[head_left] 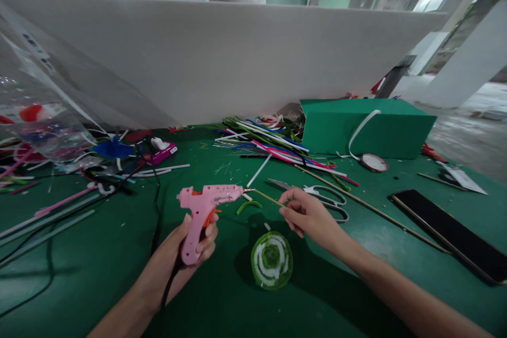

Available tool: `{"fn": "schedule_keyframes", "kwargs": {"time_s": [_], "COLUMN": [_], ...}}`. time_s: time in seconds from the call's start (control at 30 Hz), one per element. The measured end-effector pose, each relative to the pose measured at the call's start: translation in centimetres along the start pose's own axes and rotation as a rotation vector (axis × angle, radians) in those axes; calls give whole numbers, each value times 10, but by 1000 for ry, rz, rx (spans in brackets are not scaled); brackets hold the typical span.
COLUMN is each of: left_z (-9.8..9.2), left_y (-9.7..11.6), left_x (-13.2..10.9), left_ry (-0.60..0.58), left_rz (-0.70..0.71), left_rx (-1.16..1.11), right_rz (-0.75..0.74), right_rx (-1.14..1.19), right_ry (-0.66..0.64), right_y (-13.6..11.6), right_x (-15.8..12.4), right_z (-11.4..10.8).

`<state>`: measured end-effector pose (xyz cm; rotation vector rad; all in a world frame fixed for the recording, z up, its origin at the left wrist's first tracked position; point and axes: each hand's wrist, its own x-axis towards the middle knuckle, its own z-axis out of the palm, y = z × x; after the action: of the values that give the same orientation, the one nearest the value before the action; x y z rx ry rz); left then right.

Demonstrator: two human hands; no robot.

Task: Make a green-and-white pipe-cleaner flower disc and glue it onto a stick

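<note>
My left hand (200, 240) is wrapped round the handle of a pink hot glue gun (216, 196), fingers by its orange trigger. The gun's metal nozzle points right and meets the tip of a thin wooden stick (269, 198). Between thumb and fingers, my right hand (303, 211) pinches that stick's other end. Below them on the table is a round coil of green and white (272, 261). A short green strip (249, 205) lies under the nozzle. Scissors (327, 198) with grey handles rest behind my right hand, partly covered by it.
On the green table (222, 306), several coloured pipe cleaners (261, 140) are heaped at the back beside a green box (368, 127). A phone (447, 232) and a long stick (376, 211) lie right. A power strip (162, 154), cords and plastic bags (43, 127) are left.
</note>
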<state>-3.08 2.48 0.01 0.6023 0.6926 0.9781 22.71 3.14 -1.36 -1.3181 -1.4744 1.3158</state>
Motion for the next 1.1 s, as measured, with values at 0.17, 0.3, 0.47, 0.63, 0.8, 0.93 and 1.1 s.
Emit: {"fn": "schedule_keyframes", "kwargs": {"time_s": [0.17, 0.3, 0.47, 0.63, 0.8, 0.93, 1.1], "left_z": [1, 0, 0, 0, -3, -3, -2], "left_y": [0, 0, 0, 0, -1, -1, 0], "left_x": [-1, 0, 0, 0, 1, 1, 1], "left_ry": [5, -8, -16, -9, -30, -37, -33], "left_rz": [5, 9, 8, 7, 3, 12, -1], "left_rx": [-5, 2, 3, 3, 28, 28, 7], "right_rz": [7, 0, -12, -12, -11, -12, -11], "right_rx": [6, 3, -7, -2, 2, -5, 18], "right_ry": [7, 12, 10, 11, 12, 15, 7], "right_y": [-1, 0, 1, 1, 2, 2, 2], "right_x": [0, 0, 0, -1, -1, -1, 0], "right_z": [1, 0, -1, -1, -1, -1, -1]}}
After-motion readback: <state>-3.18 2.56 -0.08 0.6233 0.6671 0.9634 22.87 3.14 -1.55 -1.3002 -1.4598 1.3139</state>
